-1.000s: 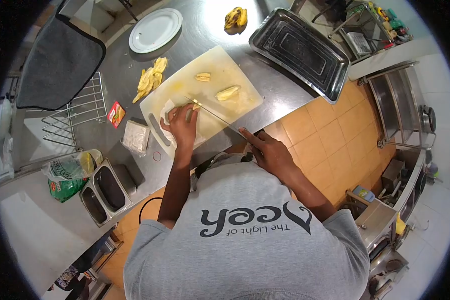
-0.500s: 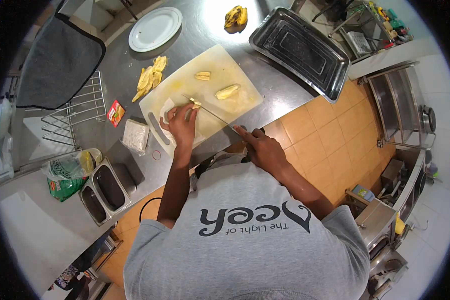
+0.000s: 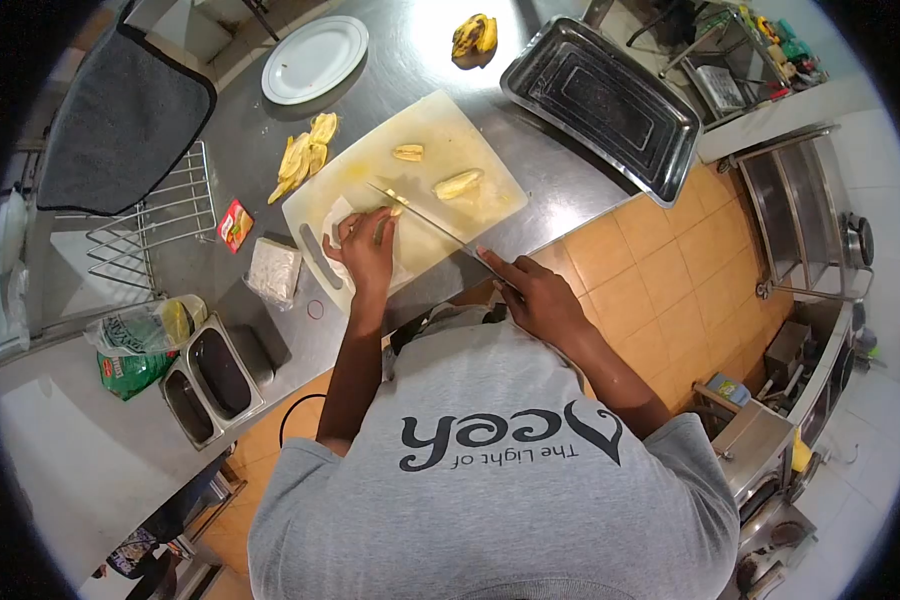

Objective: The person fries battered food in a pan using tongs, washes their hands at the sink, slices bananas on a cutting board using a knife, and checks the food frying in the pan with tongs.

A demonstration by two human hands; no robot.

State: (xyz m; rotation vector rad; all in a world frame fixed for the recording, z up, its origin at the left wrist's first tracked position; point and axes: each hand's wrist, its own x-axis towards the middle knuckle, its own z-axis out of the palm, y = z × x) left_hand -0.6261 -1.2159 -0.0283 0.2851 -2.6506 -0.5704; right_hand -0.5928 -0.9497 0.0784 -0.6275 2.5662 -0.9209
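Observation:
My right hand [image 3: 542,296] is closed on the handle of a long knife [image 3: 425,217], whose blade reaches over the white cutting board [image 3: 470,135]. Beside the blade, my left hand [image 3: 368,245] pinches a small banana piece [image 3: 394,208]. A white wrapper [image 3: 338,212] lies partly under that hand. Farther up the board sit a short cut banana piece [image 3: 408,153] and, to the right, a longer peeled piece [image 3: 457,184]. Banana peels [image 3: 303,158] rest on the metal table left of the board.
A white plate [image 3: 315,60], a ripe banana bunch [image 3: 474,40] and a black tray [image 3: 605,105] stand at the back. To the left are a red packet [image 3: 235,226], a wrapped white block [image 3: 273,272], a wire rack [image 3: 150,245] and metal containers [image 3: 220,372].
My right hand and the knife have shifted slightly back and forth. My left hand stays on the banana piece. The whole view has moved a little.

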